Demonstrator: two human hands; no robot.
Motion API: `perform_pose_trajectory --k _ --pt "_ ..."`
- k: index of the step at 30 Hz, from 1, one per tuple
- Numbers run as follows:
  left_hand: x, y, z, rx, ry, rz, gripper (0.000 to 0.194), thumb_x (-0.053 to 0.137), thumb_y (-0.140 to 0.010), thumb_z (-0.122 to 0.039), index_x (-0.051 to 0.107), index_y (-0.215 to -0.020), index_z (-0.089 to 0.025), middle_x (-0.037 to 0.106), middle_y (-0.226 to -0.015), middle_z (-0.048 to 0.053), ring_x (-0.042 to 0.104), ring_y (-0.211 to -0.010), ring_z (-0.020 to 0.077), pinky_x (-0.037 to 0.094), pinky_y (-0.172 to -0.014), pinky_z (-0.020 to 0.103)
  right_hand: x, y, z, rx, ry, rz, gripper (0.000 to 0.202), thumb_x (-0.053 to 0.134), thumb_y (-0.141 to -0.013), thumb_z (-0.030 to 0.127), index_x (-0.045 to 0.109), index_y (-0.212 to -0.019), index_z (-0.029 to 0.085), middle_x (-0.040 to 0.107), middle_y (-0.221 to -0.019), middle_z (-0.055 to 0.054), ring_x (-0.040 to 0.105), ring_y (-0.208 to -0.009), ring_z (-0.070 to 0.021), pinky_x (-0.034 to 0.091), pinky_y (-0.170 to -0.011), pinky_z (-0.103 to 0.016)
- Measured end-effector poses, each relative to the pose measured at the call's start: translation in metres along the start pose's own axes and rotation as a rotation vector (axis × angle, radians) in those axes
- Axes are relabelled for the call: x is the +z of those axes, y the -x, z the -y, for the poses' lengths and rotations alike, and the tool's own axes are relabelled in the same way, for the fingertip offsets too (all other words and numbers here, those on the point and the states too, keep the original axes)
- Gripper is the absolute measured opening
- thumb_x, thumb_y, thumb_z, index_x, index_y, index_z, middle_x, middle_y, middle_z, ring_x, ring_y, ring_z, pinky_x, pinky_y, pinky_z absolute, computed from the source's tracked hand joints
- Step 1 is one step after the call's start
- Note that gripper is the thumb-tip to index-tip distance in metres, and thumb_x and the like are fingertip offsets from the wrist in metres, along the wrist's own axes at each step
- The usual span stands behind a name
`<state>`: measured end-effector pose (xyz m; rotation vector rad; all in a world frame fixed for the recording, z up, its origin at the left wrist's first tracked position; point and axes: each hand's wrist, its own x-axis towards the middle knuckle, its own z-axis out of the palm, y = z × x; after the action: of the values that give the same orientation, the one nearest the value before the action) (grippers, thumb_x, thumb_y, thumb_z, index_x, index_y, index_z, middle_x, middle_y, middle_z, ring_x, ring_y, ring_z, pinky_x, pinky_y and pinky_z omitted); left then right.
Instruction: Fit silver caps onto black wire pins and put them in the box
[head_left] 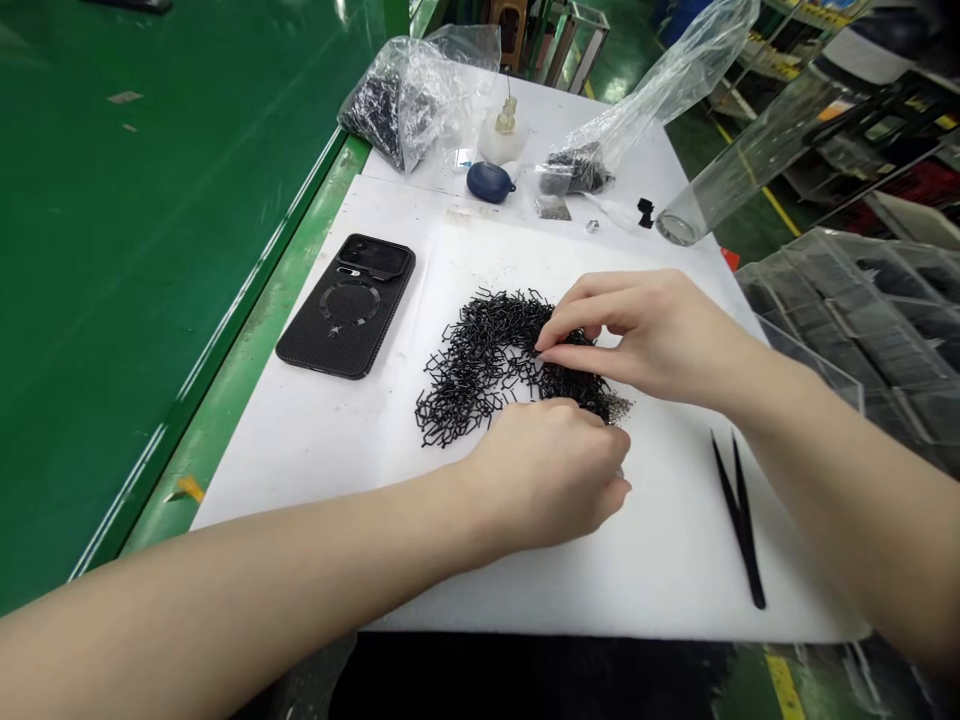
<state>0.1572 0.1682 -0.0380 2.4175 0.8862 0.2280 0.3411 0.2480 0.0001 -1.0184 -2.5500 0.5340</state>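
Observation:
A curved heap of small bent black pieces, like short wire clips, lies on the white board. Over the heap's right part, my right hand brings thumb and forefinger together at its inner edge; whatever is between the tips is too small to make out. My left hand is curled into a fist in front of the heap, its fingers turned away from view, so what it holds is hidden. Beside the heap's right end lie tiny brownish bits. Black tweezers rest to the right, their tips apart.
A black phone lies left of the heap. Along the back are a plastic bag of dark pieces, a small bottle, a dark blue oval case and another bag. A clear tumbler and clear drawers stand right.

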Motion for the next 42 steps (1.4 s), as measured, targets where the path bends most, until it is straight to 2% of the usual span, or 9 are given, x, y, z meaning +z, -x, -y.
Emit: perform_pose_trajectory --k 3,8,13,16,23,28,32,37,42 --pt "-0.001 -0.001 0.001 0.000 0.013 -0.014 0.017 0.077 -0.110 -0.032 0.082 -0.100 -0.019 0.083 -0.091 0.005 0.079 -0.090 0.0264 0.047 -0.058 0.034 -0.006 0.002 0.000 0.048 -0.037 -0.024 0.016 0.078 -0.104 0.038 0.090 -0.097 0.029 0.089 -0.100 -0.003 0.078 -0.081 -0.0208 0.060 -0.070 -0.038" --pt "0.001 -0.002 0.004 0.003 0.031 -0.030 0.016 0.080 -0.107 -0.031 0.084 -0.098 -0.018 0.082 -0.087 0.004 0.078 -0.085 0.0251 0.040 -0.055 0.034 -0.005 0.005 0.000 0.106 -0.056 -0.061 0.013 0.076 -0.103 0.033 0.087 -0.099 0.027 0.086 -0.092 -0.002 0.075 -0.075 -0.0178 0.058 -0.065 -0.034" --pt "0.003 0.000 0.006 0.018 0.057 -0.070 0.015 0.081 -0.106 -0.029 0.085 -0.095 -0.019 0.083 -0.086 0.005 0.078 -0.084 0.0246 0.046 -0.059 0.034 -0.008 0.022 0.007 0.176 -0.175 -0.192 0.023 0.080 -0.103 0.033 0.088 -0.124 0.029 0.087 -0.098 -0.003 0.077 -0.078 -0.0186 0.058 -0.059 -0.032" --pt "0.004 0.001 0.007 0.026 0.072 -0.083 0.016 0.084 -0.104 -0.030 0.085 -0.091 -0.020 0.082 -0.083 0.003 0.076 -0.079 0.0223 0.046 -0.061 0.033 -0.009 0.033 0.013 0.217 -0.268 -0.271 0.011 0.081 -0.104 0.033 0.089 -0.112 0.030 0.089 -0.105 -0.005 0.082 -0.085 -0.0215 0.061 -0.058 -0.034" --pt "0.007 0.004 0.010 0.058 0.127 -0.144 0.014 0.087 -0.099 -0.025 0.089 -0.086 -0.021 0.079 -0.076 0.000 0.070 -0.072 0.0181 0.048 -0.062 0.032 -0.006 0.055 0.018 0.255 -0.475 -0.462 0.012 0.089 -0.100 0.022 0.092 -0.105 0.032 0.086 -0.087 0.001 0.077 -0.066 -0.0153 0.060 -0.053 -0.029" --pt "0.008 0.011 0.011 0.091 0.227 -0.261 0.008 0.089 -0.099 -0.023 0.092 -0.092 -0.022 0.081 -0.081 0.000 0.073 -0.072 0.0155 0.055 -0.062 0.029 0.002 0.066 0.006 0.264 -0.535 -0.488 0.011 0.086 -0.103 0.021 0.090 -0.104 0.032 0.078 -0.075 0.002 0.076 -0.064 -0.0171 0.056 -0.049 -0.031" --pt "0.008 0.015 0.010 0.100 0.335 -0.369 0.005 0.087 -0.100 -0.018 0.092 -0.100 -0.019 0.090 -0.099 0.002 0.082 -0.080 0.0136 0.063 -0.069 0.023 0.004 0.067 0.001 0.202 -0.618 -0.573 0.018 0.080 -0.107 0.017 0.087 -0.108 0.033 0.075 -0.077 0.002 0.072 -0.064 -0.0157 0.056 -0.051 -0.031" --pt "0.007 0.013 0.008 0.103 0.495 -0.509 0.014 0.080 -0.097 -0.011 0.089 -0.105 -0.019 0.087 -0.092 -0.003 0.071 -0.065 0.0042 0.054 -0.058 0.012 0.007 0.064 0.004 0.156 -0.644 -0.645 0.031 0.074 -0.102 0.002 0.087 -0.097 0.029 0.078 -0.081 0.002 0.073 -0.069 -0.0126 0.061 -0.058 -0.027" --pt "-0.009 0.011 -0.003 -0.028 0.670 -0.447 0.020 0.081 -0.092 -0.007 0.093 -0.103 -0.020 0.091 -0.099 -0.001 0.075 -0.069 0.0045 0.062 -0.066 0.009 0.011 0.060 0.005 0.124 -0.755 -0.579 0.020 0.081 -0.099 0.008 0.087 -0.100 0.028 0.081 -0.092 0.002 0.076 -0.078 -0.0098 0.067 -0.069 -0.021"
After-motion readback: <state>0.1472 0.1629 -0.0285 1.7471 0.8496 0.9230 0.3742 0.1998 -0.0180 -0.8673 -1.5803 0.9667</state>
